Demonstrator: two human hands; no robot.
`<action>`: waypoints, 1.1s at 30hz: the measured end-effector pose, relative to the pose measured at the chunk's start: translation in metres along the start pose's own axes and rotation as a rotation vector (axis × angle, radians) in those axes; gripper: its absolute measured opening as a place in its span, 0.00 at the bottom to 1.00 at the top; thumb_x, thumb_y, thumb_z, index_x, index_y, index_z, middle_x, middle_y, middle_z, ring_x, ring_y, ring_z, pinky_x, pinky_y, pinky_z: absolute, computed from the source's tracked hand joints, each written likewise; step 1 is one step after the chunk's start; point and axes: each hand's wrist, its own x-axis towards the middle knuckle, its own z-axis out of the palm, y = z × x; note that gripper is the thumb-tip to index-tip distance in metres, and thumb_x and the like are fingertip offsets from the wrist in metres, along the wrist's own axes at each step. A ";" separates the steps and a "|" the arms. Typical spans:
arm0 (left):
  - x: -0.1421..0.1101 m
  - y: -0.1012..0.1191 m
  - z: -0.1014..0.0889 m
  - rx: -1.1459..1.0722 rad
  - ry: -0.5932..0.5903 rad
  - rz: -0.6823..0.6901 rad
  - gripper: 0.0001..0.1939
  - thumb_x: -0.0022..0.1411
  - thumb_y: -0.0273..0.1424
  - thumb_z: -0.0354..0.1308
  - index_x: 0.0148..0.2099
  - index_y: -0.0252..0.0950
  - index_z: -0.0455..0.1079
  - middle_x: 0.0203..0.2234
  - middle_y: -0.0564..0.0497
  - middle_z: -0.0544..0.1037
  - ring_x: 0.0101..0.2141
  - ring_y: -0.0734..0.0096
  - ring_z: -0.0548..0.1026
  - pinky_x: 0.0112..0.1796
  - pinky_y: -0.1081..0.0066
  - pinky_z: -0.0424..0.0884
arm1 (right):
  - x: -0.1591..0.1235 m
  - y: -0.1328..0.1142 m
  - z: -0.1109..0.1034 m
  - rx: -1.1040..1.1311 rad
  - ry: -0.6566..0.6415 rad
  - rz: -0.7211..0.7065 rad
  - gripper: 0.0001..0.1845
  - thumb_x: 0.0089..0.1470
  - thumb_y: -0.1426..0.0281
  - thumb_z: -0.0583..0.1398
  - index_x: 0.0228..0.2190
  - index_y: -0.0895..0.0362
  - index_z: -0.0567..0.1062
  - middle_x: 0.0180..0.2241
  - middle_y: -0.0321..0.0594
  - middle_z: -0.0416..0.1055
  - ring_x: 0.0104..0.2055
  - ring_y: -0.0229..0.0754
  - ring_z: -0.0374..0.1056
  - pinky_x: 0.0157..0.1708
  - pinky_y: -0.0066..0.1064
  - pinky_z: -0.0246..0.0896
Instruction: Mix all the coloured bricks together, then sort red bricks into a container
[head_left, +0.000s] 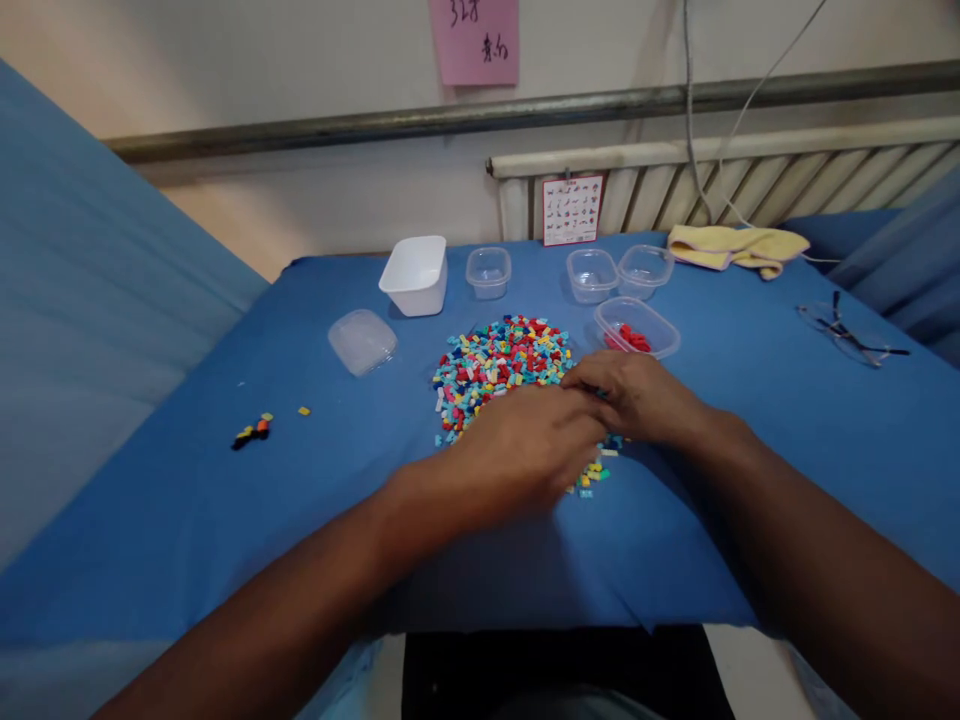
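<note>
A pile of small coloured bricks (499,362) lies in the middle of the blue-covered table (750,420). My left hand (525,450) rests palm down on the pile's near edge, fingers curled over bricks; its fingertips are hidden. My right hand (637,395) lies just right of it at the pile's right edge, fingers bent down onto the bricks and touching the left hand. Beyond the right hand stands a clear tub (637,327) holding a few red bricks.
At the back stand a white tub (416,273) and three empty clear tubs (488,271), with a clear lid (362,341) to the left. A few stray bricks (253,431) lie far left. A yellow cloth (739,247) and glasses (851,335) sit right.
</note>
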 end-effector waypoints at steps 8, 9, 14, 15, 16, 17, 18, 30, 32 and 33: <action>-0.036 -0.065 0.011 -0.074 0.045 -0.119 0.10 0.81 0.32 0.55 0.54 0.36 0.78 0.56 0.42 0.82 0.59 0.56 0.77 0.62 0.51 0.72 | 0.003 -0.007 0.004 0.095 -0.033 -0.111 0.08 0.73 0.70 0.61 0.42 0.55 0.82 0.37 0.43 0.81 0.41 0.46 0.76 0.43 0.36 0.67; -0.038 -0.067 0.014 -0.074 0.047 -0.121 0.10 0.81 0.32 0.56 0.53 0.36 0.78 0.55 0.42 0.82 0.59 0.56 0.78 0.62 0.52 0.73 | 0.003 -0.008 0.006 0.102 -0.036 -0.120 0.08 0.73 0.69 0.61 0.42 0.55 0.82 0.38 0.43 0.81 0.41 0.46 0.76 0.43 0.37 0.68; -0.043 -0.076 0.011 -0.001 0.070 -0.190 0.09 0.79 0.31 0.58 0.49 0.36 0.79 0.50 0.44 0.84 0.55 0.54 0.79 0.60 0.50 0.74 | 0.005 -0.012 0.013 0.119 -0.056 -0.097 0.10 0.74 0.70 0.59 0.45 0.53 0.83 0.42 0.45 0.83 0.44 0.47 0.77 0.46 0.39 0.70; -0.043 -0.077 0.009 0.013 0.082 -0.207 0.08 0.79 0.31 0.58 0.48 0.36 0.80 0.49 0.44 0.84 0.54 0.54 0.80 0.59 0.50 0.74 | 0.004 -0.013 0.014 0.108 -0.070 -0.078 0.11 0.75 0.70 0.59 0.45 0.53 0.83 0.42 0.45 0.83 0.44 0.48 0.77 0.46 0.40 0.70; -0.043 -0.076 0.007 0.021 0.100 -0.216 0.08 0.79 0.30 0.59 0.48 0.36 0.80 0.48 0.44 0.85 0.54 0.55 0.80 0.59 0.50 0.74 | 0.004 -0.014 0.014 0.094 -0.085 -0.057 0.11 0.75 0.70 0.59 0.45 0.53 0.83 0.42 0.45 0.83 0.44 0.48 0.77 0.46 0.40 0.70; -0.043 -0.075 0.006 0.024 0.123 -0.216 0.08 0.78 0.30 0.59 0.48 0.36 0.80 0.48 0.43 0.85 0.53 0.55 0.80 0.59 0.50 0.74 | 0.004 -0.014 0.014 0.082 -0.099 -0.038 0.11 0.75 0.69 0.59 0.44 0.53 0.83 0.41 0.45 0.83 0.44 0.49 0.77 0.45 0.40 0.69; -0.043 -0.072 0.007 0.021 0.145 -0.206 0.08 0.78 0.30 0.59 0.48 0.35 0.80 0.49 0.43 0.85 0.54 0.55 0.80 0.60 0.51 0.74 | 0.003 -0.015 0.013 0.077 -0.110 -0.018 0.11 0.75 0.69 0.59 0.43 0.54 0.83 0.40 0.45 0.83 0.44 0.49 0.77 0.45 0.40 0.69; -0.045 -0.066 0.026 -0.016 0.103 -0.092 0.11 0.79 0.30 0.59 0.55 0.38 0.82 0.56 0.47 0.86 0.60 0.57 0.80 0.64 0.53 0.72 | 0.006 -0.024 0.013 0.021 -0.129 0.239 0.06 0.70 0.68 0.63 0.40 0.52 0.82 0.34 0.39 0.81 0.37 0.46 0.75 0.34 0.35 0.57; -0.044 -0.069 0.024 -0.015 0.116 -0.080 0.11 0.79 0.30 0.58 0.55 0.36 0.82 0.54 0.47 0.87 0.59 0.57 0.81 0.62 0.54 0.74 | 0.006 -0.025 0.015 0.023 -0.129 0.279 0.05 0.69 0.68 0.63 0.39 0.52 0.81 0.32 0.38 0.81 0.35 0.45 0.75 0.32 0.34 0.54; -0.043 -0.070 0.024 -0.010 0.121 -0.083 0.11 0.80 0.30 0.58 0.55 0.36 0.82 0.55 0.47 0.87 0.58 0.57 0.81 0.61 0.54 0.75 | 0.006 -0.025 0.016 0.030 -0.128 0.295 0.05 0.68 0.68 0.64 0.40 0.51 0.81 0.32 0.37 0.81 0.35 0.45 0.74 0.32 0.34 0.54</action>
